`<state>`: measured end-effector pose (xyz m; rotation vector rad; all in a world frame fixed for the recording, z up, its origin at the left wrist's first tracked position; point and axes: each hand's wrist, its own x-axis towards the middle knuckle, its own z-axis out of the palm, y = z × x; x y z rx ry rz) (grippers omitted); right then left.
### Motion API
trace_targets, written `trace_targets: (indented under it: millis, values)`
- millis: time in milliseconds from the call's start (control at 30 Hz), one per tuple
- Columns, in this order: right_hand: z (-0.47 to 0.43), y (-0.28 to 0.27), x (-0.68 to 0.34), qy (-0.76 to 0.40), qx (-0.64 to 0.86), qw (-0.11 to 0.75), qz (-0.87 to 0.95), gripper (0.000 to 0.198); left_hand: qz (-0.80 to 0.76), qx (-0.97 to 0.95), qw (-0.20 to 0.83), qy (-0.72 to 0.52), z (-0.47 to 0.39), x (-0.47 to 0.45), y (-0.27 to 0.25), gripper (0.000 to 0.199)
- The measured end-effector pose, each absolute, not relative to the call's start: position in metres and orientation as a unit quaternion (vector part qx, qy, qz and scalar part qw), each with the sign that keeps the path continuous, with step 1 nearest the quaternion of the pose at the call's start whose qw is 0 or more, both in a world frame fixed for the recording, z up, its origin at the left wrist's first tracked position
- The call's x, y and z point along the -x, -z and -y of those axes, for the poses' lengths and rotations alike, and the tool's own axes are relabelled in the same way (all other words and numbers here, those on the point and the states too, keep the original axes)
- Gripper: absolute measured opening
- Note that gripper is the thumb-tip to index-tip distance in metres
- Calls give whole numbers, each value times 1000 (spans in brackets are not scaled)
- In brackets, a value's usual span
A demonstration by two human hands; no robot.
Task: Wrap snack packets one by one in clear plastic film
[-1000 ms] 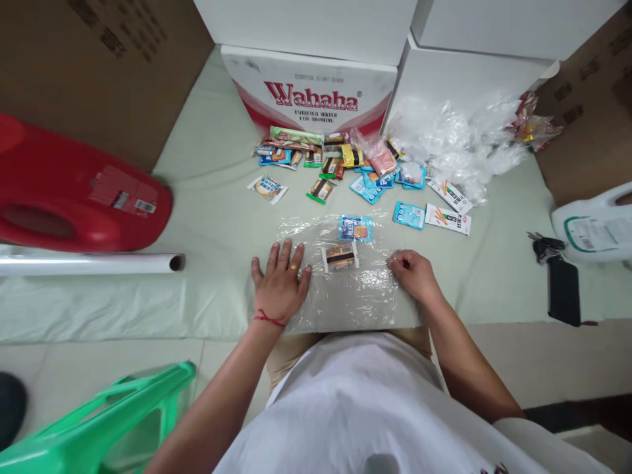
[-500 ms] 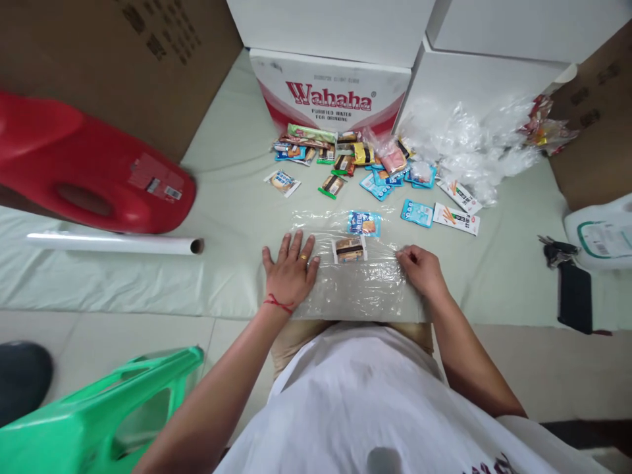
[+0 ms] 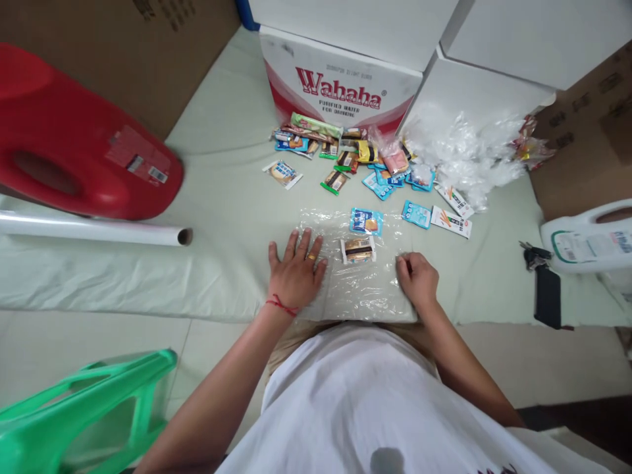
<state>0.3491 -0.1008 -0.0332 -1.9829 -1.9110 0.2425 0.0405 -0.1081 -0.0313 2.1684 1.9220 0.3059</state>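
A clear plastic sheet or bag (image 3: 363,289) lies flat at the table's front edge. My left hand (image 3: 296,270) rests palm down on its left side, fingers spread. My right hand (image 3: 419,280) is curled closed at the right edge, thumb and forefinger pinching the plastic. Between the hands is a small wrapped snack cake (image 3: 359,250) with a dark band. Just beyond it sits a blue snack packet (image 3: 366,222). Whether these two lie in or under the plastic I cannot tell.
Several wrapped snacks (image 3: 334,181) are heaped before a Wahaha carton (image 3: 340,85). Crumpled clear bags (image 3: 459,148) lie behind right. A red jug (image 3: 83,145) and white roll (image 3: 93,229) stand left; a white bottle (image 3: 587,237), keys and black case (image 3: 548,296) are right.
The view has shifted a little. My right hand has moved slightly nearer to me and inward, and the plastic looks less stretched. My left hand stays flat on the plastic.
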Motion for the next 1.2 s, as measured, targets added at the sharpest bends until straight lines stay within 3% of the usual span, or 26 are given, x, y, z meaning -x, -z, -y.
trace_targets:
  millis: [367,633,800,900,1033,1200]
  values:
    - [101,31,-351,-83,748,212,624,42,-651,-738,125,-129,109,-40,29,61]
    - [87,25,-369,-188,764,239,569,42,-656,-731,145,-120,101,-45,23,59]
    - [87,14,-388,-243,761,169,578,39,-647,-744,129,-106,93,-52,28,59]
    - [90,1,-387,-191,765,186,586,36,-641,-752,124,-95,92,-53,29,60]
    - [77,-16,-358,-133,640,232,720,34,-634,-761,114,-81,92,-53,29,60]
    - [45,-18,-315,-165,467,115,861,51,-638,-759,112,-71,92,-54,27,60]
